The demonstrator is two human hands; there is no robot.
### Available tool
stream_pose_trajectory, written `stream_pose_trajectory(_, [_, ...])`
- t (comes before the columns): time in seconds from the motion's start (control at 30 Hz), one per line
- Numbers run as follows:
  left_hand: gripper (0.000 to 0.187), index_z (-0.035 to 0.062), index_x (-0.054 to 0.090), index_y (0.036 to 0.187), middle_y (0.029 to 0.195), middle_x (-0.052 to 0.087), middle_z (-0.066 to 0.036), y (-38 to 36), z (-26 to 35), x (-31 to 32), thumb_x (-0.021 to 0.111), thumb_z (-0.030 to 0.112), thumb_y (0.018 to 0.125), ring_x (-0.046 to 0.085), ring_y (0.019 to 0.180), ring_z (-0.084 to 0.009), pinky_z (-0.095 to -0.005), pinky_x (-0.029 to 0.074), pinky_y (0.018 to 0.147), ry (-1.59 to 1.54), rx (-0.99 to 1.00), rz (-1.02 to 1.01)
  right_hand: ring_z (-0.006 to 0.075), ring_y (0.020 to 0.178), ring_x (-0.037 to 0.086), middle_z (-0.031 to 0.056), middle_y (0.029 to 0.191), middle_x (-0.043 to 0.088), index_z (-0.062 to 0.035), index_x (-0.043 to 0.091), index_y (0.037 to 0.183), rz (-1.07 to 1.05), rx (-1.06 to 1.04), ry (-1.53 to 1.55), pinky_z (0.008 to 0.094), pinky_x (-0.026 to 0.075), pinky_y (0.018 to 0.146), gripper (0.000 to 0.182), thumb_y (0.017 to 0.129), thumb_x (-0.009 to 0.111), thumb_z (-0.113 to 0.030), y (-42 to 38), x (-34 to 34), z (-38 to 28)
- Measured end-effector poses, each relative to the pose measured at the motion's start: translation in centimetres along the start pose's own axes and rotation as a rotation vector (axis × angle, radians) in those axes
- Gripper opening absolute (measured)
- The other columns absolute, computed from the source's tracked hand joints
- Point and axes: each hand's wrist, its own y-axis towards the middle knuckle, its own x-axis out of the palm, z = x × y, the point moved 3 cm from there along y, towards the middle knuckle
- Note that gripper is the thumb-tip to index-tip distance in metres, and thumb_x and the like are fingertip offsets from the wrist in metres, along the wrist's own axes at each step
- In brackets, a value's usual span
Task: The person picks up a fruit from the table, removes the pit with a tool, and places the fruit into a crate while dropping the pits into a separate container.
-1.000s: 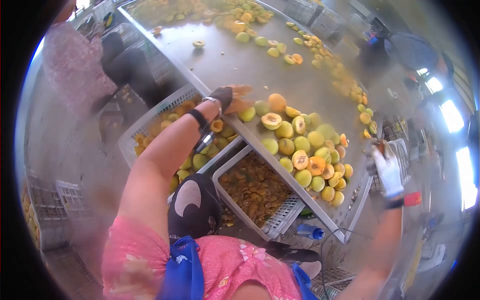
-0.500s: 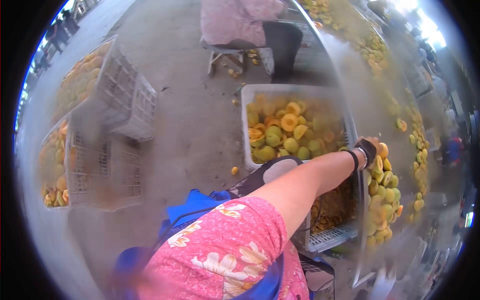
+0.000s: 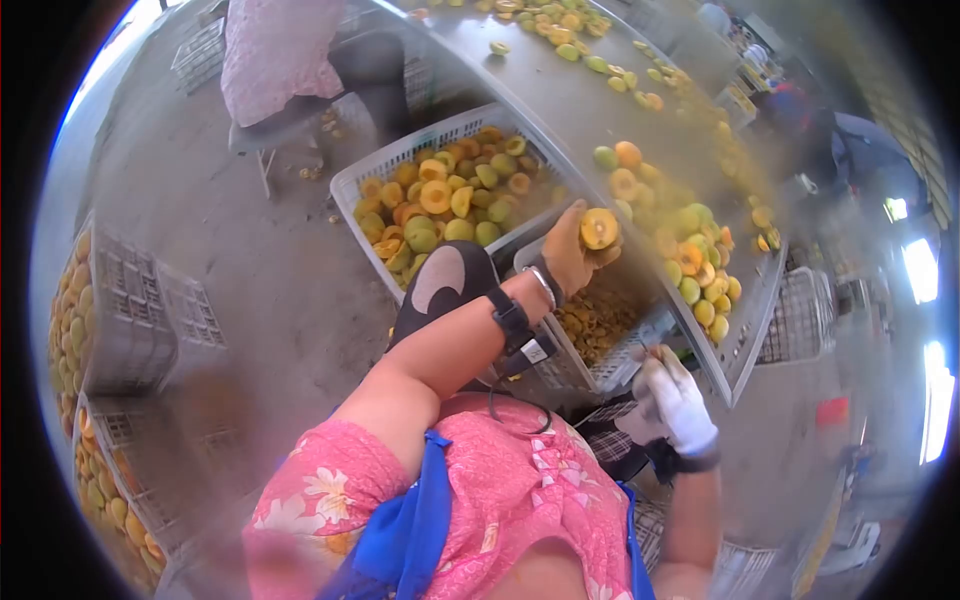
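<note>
My left hand (image 3: 572, 254) is wrapped round a halved yellow fruit (image 3: 599, 229), its cut face with the brown centre turned up. The hand is over the gap between a white crate of halved fruit (image 3: 460, 230) and the metal table (image 3: 560, 140). To the right and lower, my gloved right hand (image 3: 675, 400) has its fingers pinched together near the table's corner; what they hold is too small and blurred to name. Below my left hand lies a crate of small brown pieces (image 3: 595, 325). A pile of fruit (image 3: 705, 275) sits on the table beside the hands.
Stacked crates of fruit (image 3: 130, 330) stand at the left. A seated person in a pink top (image 3: 275, 60) is at the upper left. More halved fruit (image 3: 560, 25) lies along the table. Another person (image 3: 870, 150) is across it, with an empty-looking crate (image 3: 795, 315) at the right.
My left hand has drawn back from the fruit pile on the table and now holds a halved fruit. My gloved right hand has come into clear view. The view has turned.
</note>
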Motion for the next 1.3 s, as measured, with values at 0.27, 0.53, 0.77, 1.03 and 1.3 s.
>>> stream_pose_trajectory(0.27, [0.044, 0.0044, 0.054, 0.129, 0.110, 0.065, -0.015, -4.9, -1.2, 2.2, 0.041, 0.039, 0.106, 0.065, 0.100, -0.0284, -0.0414, 0.054, 0.086, -0.001, -0.070, -0.066, 0.0080, 0.048, 0.051, -0.0003, 0.070, 0.055, -0.0091, 0.056, 0.108, 0.135, -0.248, 0.120, 0.0246, 0.042, 0.044, 0.017, 0.101, 0.057, -0.024, 5.5, 4.4, 0.9])
stream_pose_trajectory(0.53, [0.043, -0.0010, 0.048, 0.136, 0.127, 0.059, -0.019, -6.5, -3.1, 2.3, 0.048, 0.022, 0.099, 0.060, 0.115, -0.0322, -0.0461, 0.048, 0.102, 0.021, -0.117, -0.234, 0.0064, 0.048, 0.047, -0.0028, 0.069, 0.053, -0.0150, 0.058, 0.112, 0.216, -0.203, 0.354, 0.0234, 0.037, 0.043, 0.020, 0.101, 0.058, -0.032, 6.7, 5.2, 3.6])
stream_pose_trajectory(0.77, [0.052, 0.0055, 0.041, 0.147, 0.138, 0.053, -0.020, -6.0, -4.4, 1.7, 0.048, 0.028, 0.101, 0.056, 0.125, -0.0362, -0.0501, 0.045, 0.107, -0.050, -0.391, -0.369, 0.0185, 0.058, 0.062, 0.0068, 0.077, 0.062, -0.0101, 0.059, 0.116, 0.496, -0.368, -0.044, 0.0322, 0.047, 0.050, 0.028, 0.100, 0.059, -0.033, 8.5, 1.6, 5.7])
stream_pose_trajectory(1.03, [0.047, 0.0029, 0.041, 0.146, 0.136, 0.055, -0.017, -7.1, -5.1, 2.5, 0.044, 0.025, 0.105, 0.056, 0.123, -0.0294, -0.0453, 0.048, 0.105, 0.238, -0.302, -0.319, 0.0421, 0.086, 0.068, 0.0216, 0.093, 0.070, -0.0064, 0.060, 0.111, 0.721, -0.553, -0.225, 0.0467, 0.054, 0.073, 0.031, 0.090, 0.070, -0.026, 8.0, 0.8, 4.4])
stream_pose_trajectory(1.3, [0.037, 0.0041, 0.048, 0.138, 0.131, 0.056, -0.014, -6.9, -5.9, 1.4, 0.041, 0.023, 0.106, 0.059, 0.116, -0.0250, -0.0424, 0.049, 0.102, 0.174, -0.295, -0.241, 0.0411, 0.084, 0.065, 0.0180, 0.087, 0.067, -0.0086, 0.061, 0.099, 0.695, -0.706, -0.412, 0.0441, 0.053, 0.072, 0.023, 0.086, 0.072, -0.023, 7.7, 0.4, 3.3])
